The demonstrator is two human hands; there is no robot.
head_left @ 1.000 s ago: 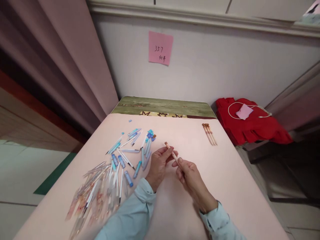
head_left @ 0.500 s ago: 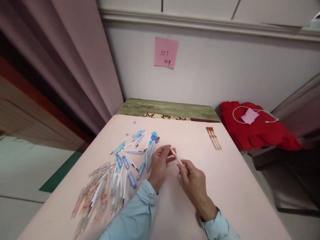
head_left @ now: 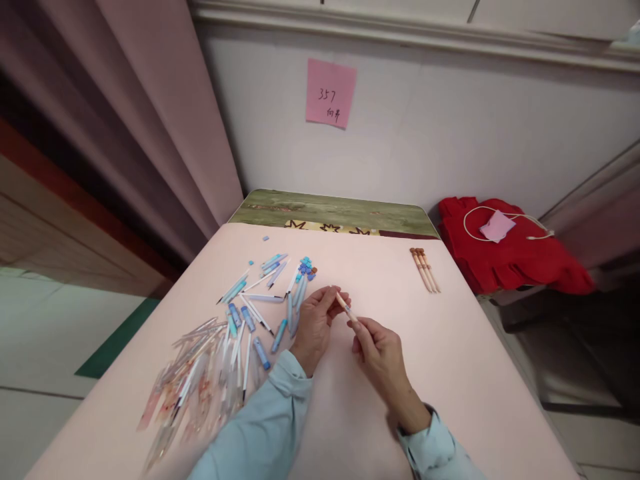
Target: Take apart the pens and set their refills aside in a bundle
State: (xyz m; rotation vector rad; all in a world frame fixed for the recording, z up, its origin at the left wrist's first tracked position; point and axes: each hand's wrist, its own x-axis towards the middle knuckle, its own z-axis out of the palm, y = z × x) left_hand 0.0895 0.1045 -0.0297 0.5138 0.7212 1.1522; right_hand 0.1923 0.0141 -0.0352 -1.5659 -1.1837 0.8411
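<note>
Pen parts (head_left: 261,353): scattered left of both hands. Left hand (head_left: 314,327): pinching far end of beige pen (head_left: 349,312). Pen: between hands, long axis slanting forward-left from right hand (head_left: 381,350), which grips near end. Brown end, visible past left fingers one second ago: now out of sight.

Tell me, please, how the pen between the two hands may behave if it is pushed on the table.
The pen is probably light, being slender. It looks straight, so likely stiff. It may roll, since its sides seem rounded.
</note>
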